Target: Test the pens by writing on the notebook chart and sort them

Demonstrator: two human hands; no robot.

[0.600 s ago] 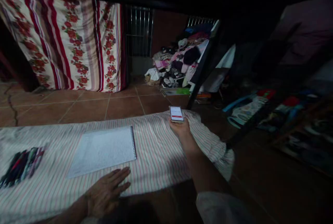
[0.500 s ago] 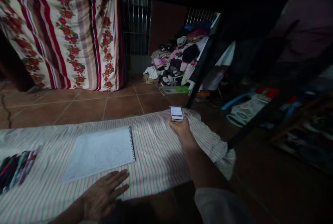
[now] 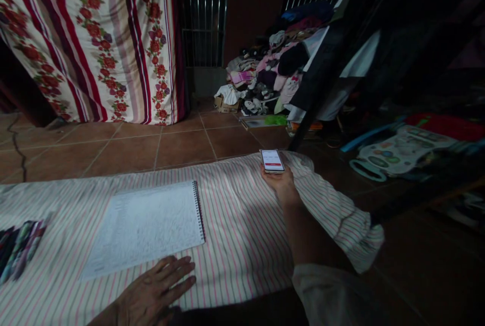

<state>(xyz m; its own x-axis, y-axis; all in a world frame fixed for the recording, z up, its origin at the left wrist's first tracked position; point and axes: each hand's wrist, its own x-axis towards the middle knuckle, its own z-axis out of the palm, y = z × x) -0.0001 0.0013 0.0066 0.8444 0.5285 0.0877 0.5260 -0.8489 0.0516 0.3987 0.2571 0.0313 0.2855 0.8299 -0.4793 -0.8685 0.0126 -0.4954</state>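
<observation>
My right hand (image 3: 278, 179) is closed around a smartphone (image 3: 272, 160), whose lit screen shows a white page with a red bar. It is over the far right part of a striped cloth (image 3: 238, 225). My left hand (image 3: 157, 285) lies flat on the cloth near its front edge, fingers stretched out and nothing in them. Just beyond those fingers is a spiral notebook (image 3: 151, 225), open at a page covered in faint marks, its coil on the right side. Folded dark and patterned cloth (image 3: 20, 247) sits at the left edge.
A floral curtain (image 3: 109, 48) hangs at the back left, beside a barred window (image 3: 204, 17). Heaped clothes (image 3: 273, 68) fill the back. A dark slanting post (image 3: 314, 103) stands behind the phone. On the right, a toy-like panel (image 3: 397, 149) rests on the tiled floor (image 3: 182, 144).
The view has tilted down and shifted a little, so things sit differently in the picture. The smartphone stays in my right hand; my left hand remains flat on the cloth.
</observation>
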